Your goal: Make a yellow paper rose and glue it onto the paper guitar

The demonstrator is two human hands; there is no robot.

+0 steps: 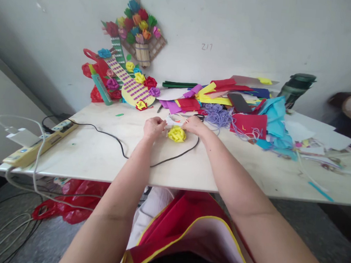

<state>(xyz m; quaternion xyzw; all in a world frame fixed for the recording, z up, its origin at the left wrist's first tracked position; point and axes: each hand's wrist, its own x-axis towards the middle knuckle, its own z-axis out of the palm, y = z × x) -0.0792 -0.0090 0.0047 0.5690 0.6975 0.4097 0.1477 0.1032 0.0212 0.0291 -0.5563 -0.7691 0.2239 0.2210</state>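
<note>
A yellow paper flower [177, 134] lies on the pale table [98, 157], between my two hands. Just behind it is a small white piece [172, 121] with an orange mark, too small to make out clearly. My left hand [155, 127] is closed at the left of the flower, its fingertips pinched near the white piece's left side. My right hand [194, 125] is closed too, with the fingertips at the white piece's right side, close to the flower's edge. What either hand pinches is hidden or too small to name. Scissors [199, 117] lie partly behind my right hand.
A black cable [113, 136] runs across the table to a power strip [40, 145]. Paper-flower decorations [138, 92] stand at the back left. Colored paper [222, 92], purple yarn [218, 116], a phone [239, 103] and a dark bottle [294, 91] are along the back right.
</note>
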